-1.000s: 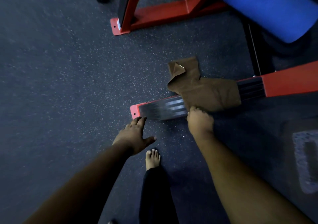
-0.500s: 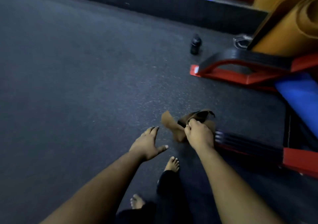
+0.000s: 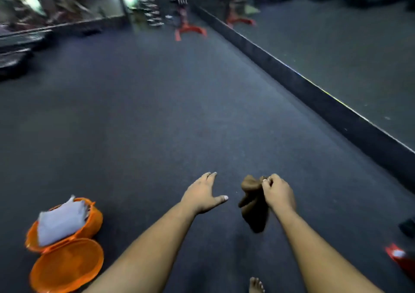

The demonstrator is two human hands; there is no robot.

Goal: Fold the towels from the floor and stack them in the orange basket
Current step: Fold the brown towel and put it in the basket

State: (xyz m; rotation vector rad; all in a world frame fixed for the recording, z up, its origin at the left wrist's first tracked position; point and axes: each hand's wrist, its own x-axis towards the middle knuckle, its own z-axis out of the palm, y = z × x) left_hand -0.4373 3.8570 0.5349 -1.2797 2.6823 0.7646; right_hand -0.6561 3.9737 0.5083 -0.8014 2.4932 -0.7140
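My right hand pinches a brown towel by its top edge, and the cloth hangs crumpled below my fingers, off the floor. To its left my left hand hovers with straight spread fingers and holds nothing. The orange basket stands on the floor at the lower left. A folded pale grey towel lies inside it. Its orange lid lies open in front of it.
Dark speckled gym flooring stretches ahead. A mirror wall with a dark base strip runs along the right. A red-footed equipment stand is far ahead. A red frame end sits at the lower right. My bare foot shows at the bottom.
My right hand has lifted the brown towel off the red bar and carried it away. The view has swung left, bringing the orange basket into sight. My left hand stays spread and holds nothing.
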